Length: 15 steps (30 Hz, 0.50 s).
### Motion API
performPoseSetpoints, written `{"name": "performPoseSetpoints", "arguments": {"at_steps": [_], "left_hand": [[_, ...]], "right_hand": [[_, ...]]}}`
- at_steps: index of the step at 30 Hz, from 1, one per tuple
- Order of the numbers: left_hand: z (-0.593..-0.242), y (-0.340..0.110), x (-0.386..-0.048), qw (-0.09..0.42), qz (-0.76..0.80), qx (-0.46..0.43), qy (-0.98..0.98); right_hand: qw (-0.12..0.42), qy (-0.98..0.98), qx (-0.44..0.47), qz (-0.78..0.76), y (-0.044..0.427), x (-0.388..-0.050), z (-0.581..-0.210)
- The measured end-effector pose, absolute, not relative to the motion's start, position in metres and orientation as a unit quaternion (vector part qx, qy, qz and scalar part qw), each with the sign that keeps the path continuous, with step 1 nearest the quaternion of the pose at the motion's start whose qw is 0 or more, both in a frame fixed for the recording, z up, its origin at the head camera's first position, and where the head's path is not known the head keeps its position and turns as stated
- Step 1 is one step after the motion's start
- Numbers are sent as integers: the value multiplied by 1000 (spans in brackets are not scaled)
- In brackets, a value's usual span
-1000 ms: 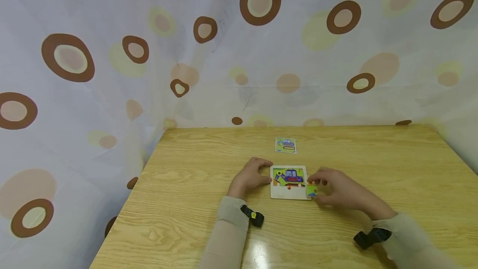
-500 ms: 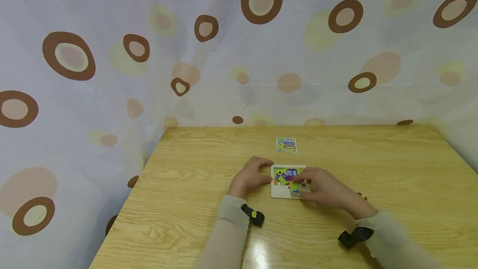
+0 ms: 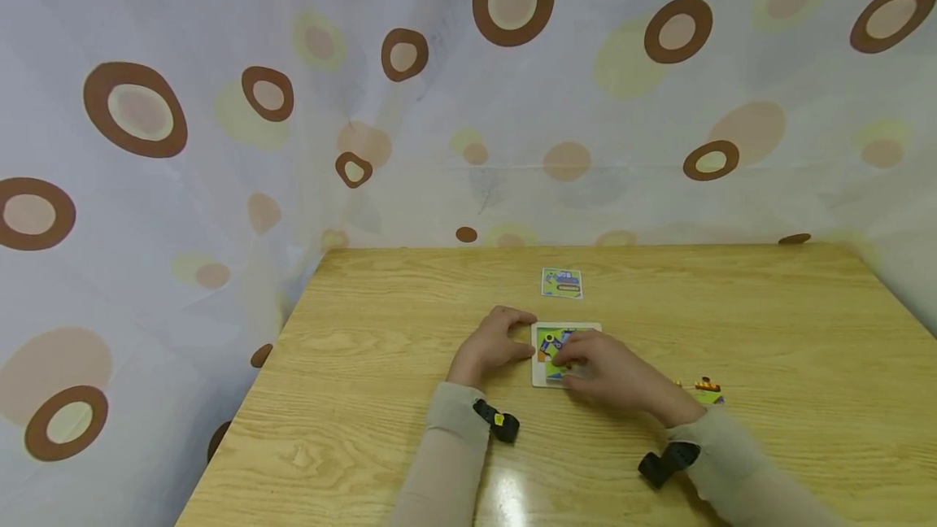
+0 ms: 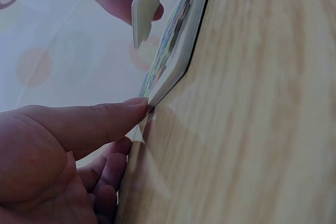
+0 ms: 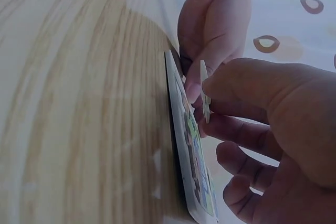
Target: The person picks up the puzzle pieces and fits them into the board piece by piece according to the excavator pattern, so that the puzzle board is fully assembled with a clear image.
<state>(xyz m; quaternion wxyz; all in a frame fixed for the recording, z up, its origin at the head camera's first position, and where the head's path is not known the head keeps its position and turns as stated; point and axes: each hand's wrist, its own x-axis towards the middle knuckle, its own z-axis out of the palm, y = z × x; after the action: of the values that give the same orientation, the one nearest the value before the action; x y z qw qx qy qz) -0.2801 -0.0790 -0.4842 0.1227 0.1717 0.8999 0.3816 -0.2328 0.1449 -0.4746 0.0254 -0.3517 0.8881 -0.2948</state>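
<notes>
A flat puzzle board [image 3: 537, 378] with a pale rim and an excavator picture lies on the table. At its left edge, my left hand [image 3: 489, 352] touches it with straight thumb and index finger spread apart; the left wrist view shows the thumb tip [image 4: 137, 103] against the board's corner. My right hand [image 3: 613, 374] pinches a green puzzle piece [image 3: 554, 372] with a blue patch between thumb and fingers. In the right wrist view this puzzle piece [image 5: 204, 90] stands edge-on, just above the board and apart from it. The right fingers hide much of the picture.
Behind the board lies a small picture card [image 3: 562, 284] with an excavator on it. A loose puzzle piece [image 3: 708, 391] rests on the wooden table [image 3: 388, 307], partly hidden by the right forearm. A patterned cloth [image 3: 439, 120] hangs behind the table.
My right hand has carried the pinched puzzle piece leftward, from the board's right edge to over its lower left part. The loose piece by the right forearm has come into view. My left hand stays put.
</notes>
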Motion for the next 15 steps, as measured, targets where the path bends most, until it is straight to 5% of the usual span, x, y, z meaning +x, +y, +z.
{"name": "performPoseSetpoints", "arguments": {"at_steps": [15], "left_hand": [[-484, -80, -278, 126, 389, 172, 896]], "right_hand": [[4, 885, -366, -289, 133, -237, -484]]}}
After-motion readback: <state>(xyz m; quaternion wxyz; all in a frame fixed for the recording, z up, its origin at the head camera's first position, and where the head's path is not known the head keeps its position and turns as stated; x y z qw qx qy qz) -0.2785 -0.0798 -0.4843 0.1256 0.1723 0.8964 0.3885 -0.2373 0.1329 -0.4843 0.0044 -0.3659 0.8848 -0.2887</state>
